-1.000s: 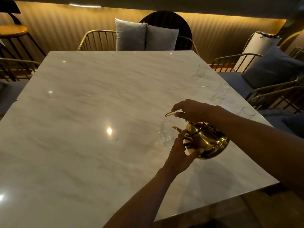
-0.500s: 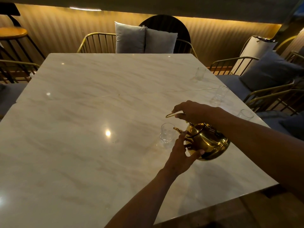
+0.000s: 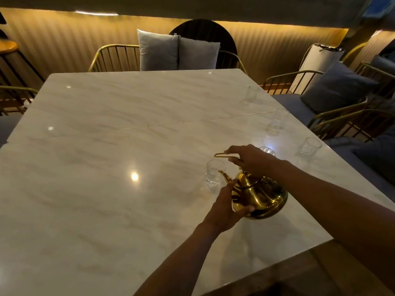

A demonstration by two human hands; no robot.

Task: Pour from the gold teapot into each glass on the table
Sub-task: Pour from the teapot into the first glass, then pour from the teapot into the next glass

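Observation:
The gold teapot [image 3: 261, 197] hangs tilted over the marble table [image 3: 106, 167], its spout pointing left at a clear glass [image 3: 214, 173]. My right hand [image 3: 252, 159] grips the thin gold handle from above. My left hand [image 3: 228, 207] cups the pot's left side under the spout. Another glass [image 3: 267, 151] shows partly behind my right hand. Three more glasses stand along the right edge: near [image 3: 308, 148], middle [image 3: 277, 120] and far [image 3: 251, 94].
Gold wire chairs with grey cushions [image 3: 177, 51] stand behind the table and on the right [image 3: 337, 86]. A round stool [image 3: 6, 47] is at the far left. The table's near right corner [image 3: 329, 240] is close to my right forearm.
The view has shifted slightly, so everything sits a little lower in the frame. Both hands stay on the teapot, spout still beside the same glass.

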